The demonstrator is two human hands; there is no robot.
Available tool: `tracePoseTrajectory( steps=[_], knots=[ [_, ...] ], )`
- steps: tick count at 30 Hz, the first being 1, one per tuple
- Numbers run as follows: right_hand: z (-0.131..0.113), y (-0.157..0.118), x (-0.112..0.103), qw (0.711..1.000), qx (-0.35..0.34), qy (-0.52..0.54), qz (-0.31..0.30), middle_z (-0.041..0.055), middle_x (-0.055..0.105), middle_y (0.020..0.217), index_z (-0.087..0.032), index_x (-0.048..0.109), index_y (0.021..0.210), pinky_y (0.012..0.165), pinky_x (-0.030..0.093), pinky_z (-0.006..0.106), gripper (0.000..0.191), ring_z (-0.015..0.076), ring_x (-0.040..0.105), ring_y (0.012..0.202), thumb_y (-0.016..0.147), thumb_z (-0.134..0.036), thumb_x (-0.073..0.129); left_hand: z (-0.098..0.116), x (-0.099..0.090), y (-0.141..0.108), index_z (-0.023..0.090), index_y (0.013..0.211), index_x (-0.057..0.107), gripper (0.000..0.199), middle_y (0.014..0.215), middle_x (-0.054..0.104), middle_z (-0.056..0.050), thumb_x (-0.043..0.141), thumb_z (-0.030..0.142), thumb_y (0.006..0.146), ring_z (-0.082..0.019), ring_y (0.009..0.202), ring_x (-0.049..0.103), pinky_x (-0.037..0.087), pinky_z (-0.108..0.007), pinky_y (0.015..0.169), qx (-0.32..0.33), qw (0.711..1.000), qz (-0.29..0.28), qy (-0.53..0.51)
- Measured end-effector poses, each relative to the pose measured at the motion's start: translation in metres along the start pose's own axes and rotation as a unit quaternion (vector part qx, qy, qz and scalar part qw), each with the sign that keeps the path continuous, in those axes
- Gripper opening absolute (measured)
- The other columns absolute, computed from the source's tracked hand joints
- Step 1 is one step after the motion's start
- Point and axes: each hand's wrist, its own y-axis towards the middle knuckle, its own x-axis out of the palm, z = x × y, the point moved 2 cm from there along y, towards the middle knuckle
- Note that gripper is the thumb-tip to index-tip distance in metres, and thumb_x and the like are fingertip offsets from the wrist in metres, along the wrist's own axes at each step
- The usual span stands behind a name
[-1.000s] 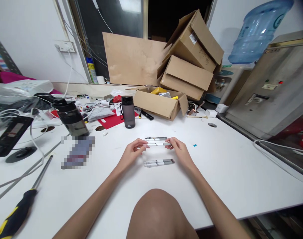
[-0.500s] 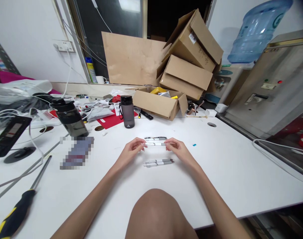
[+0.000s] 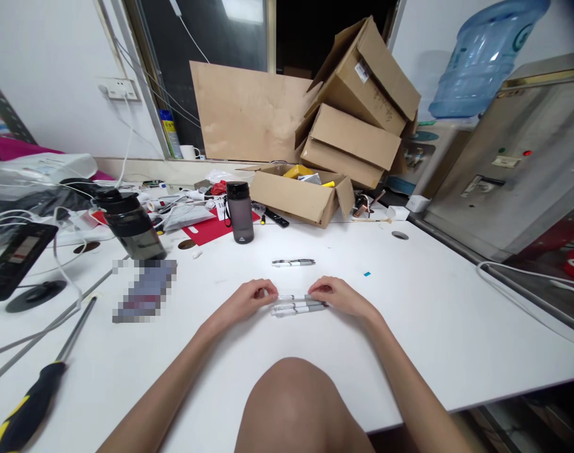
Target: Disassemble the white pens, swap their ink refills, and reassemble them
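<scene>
Between my two hands a white and grey pen lies crosswise, pinched at both ends. My left hand is closed on its clear left end, and my right hand is closed on its grey right end. Just on the near side of it, close against it, similar pens lie side by side on the white table; I cannot tell whether they touch it. Farther off, another pen with a dark grey end rests by itself, parallel to the others.
A dark water bottle stands beyond my left hand, near an open cardboard box. Another bottle, a blurred-out item and a screwdriver are on the left. A small blue scrap lies to the right.
Both hands have moved toward me with the pen, from beside the far pen to the near pens. The far pen stays in place, now uncovered.
</scene>
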Motion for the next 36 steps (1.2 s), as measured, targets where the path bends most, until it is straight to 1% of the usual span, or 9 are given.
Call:
tracePoseTrajectory(
  steps=[4,9,15,18,22,24,27,30,36],
  knots=[
    [0.0006,0.0004,-0.0006,1.000,0.009,-0.027,-0.004,0.0043,0.072,0.091,-0.021,0.076,0.086,0.074,0.047,0.032,0.014,0.0203,0.064,0.082,0.085,-0.033,0.067,0.0051,-0.0014,-0.0011,0.024,0.092,0.074,0.028,0.089,0.063,-0.002,0.057,0.045,0.094,-0.018,0.074,0.050,0.037,-0.027,0.066,0.000,0.999,-0.020,0.033],
    [0.0008,0.0003,-0.0009,0.999,0.008,-0.030,-0.015,0.0057,0.072,0.098,-0.020,0.077,0.089,0.080,0.049,0.031,0.016,0.0210,0.066,0.090,0.085,-0.032,0.067,0.0083,-0.0010,-0.0007,0.024,0.093,0.075,0.031,0.088,0.060,-0.003,0.057,0.049,0.093,-0.019,0.078,0.050,0.040,-0.029,0.071,-0.011,0.998,-0.036,0.059],
    [-0.0009,0.0002,-0.0009,0.999,0.023,-0.038,-0.013,0.0059,0.073,0.101,-0.020,0.076,0.091,0.082,0.050,0.031,0.017,0.0217,0.067,0.092,0.085,-0.033,0.067,0.0083,-0.0007,-0.0001,0.022,0.093,0.074,0.029,0.089,0.060,-0.003,0.057,0.046,0.094,-0.019,0.079,0.051,0.040,-0.029,0.072,-0.010,0.997,-0.037,0.060],
    [-0.0013,0.0004,-0.0008,0.999,0.027,-0.046,-0.010,0.0053,0.073,0.099,-0.021,0.076,0.089,0.080,0.049,0.031,0.018,0.0213,0.066,0.090,0.086,-0.035,0.065,0.0077,-0.0013,-0.0003,0.022,0.094,0.073,0.030,0.091,0.062,-0.003,0.054,0.045,0.096,-0.019,0.079,0.052,0.040,-0.029,0.072,-0.010,0.998,-0.032,0.049],
    [-0.0020,0.0001,-0.0004,0.998,0.030,-0.050,-0.007,0.0039,0.071,0.091,-0.020,0.074,0.086,0.075,0.047,0.031,0.021,0.0197,0.063,0.082,0.089,-0.036,0.060,0.0069,-0.0021,-0.0012,0.022,0.095,0.072,0.031,0.094,0.065,-0.003,0.051,0.045,0.097,-0.019,0.080,0.054,0.040,-0.029,0.073,-0.014,0.999,-0.025,0.027],
    [-0.0029,-0.0004,-0.0003,0.998,0.028,-0.051,-0.007,0.0038,0.071,0.091,-0.021,0.074,0.087,0.075,0.047,0.031,0.020,0.0196,0.063,0.082,0.089,-0.035,0.060,0.0065,-0.0020,-0.0015,0.022,0.094,0.072,0.031,0.094,0.066,-0.003,0.052,0.045,0.097,-0.019,0.080,0.055,0.040,-0.029,0.072,-0.015,0.999,-0.026,0.022],
    [-0.0045,-0.0014,-0.0006,0.999,0.019,-0.048,-0.010,0.0046,0.072,0.097,-0.021,0.075,0.089,0.079,0.048,0.031,0.017,0.0205,0.065,0.088,0.087,-0.032,0.063,0.0059,-0.0016,-0.0016,0.022,0.093,0.073,0.029,0.092,0.064,-0.003,0.055,0.045,0.094,-0.018,0.078,0.054,0.040,-0.028,0.070,-0.014,0.999,-0.030,0.026],
    [-0.0048,-0.0020,-0.0010,0.999,0.006,-0.043,-0.015,0.0051,0.072,0.099,-0.021,0.076,0.090,0.082,0.048,0.031,0.016,0.0208,0.066,0.091,0.086,-0.031,0.064,0.0048,-0.0012,-0.0013,0.022,0.093,0.074,0.028,0.090,0.062,-0.003,0.057,0.045,0.093,-0.018,0.075,0.052,0.039,-0.028,0.068,-0.011,0.999,-0.030,0.036],
    [-0.0003,-0.0007,-0.0008,0.998,-0.013,-0.049,-0.021,0.0044,0.072,0.098,-0.022,0.076,0.091,0.079,0.048,0.031,0.017,0.0201,0.065,0.088,0.088,-0.032,0.062,0.0036,-0.0007,-0.0005,0.023,0.093,0.074,0.029,0.091,0.063,-0.002,0.055,0.044,0.094,-0.017,0.076,0.052,0.039,-0.028,0.069,-0.001,0.999,-0.031,0.041]
  ],
)
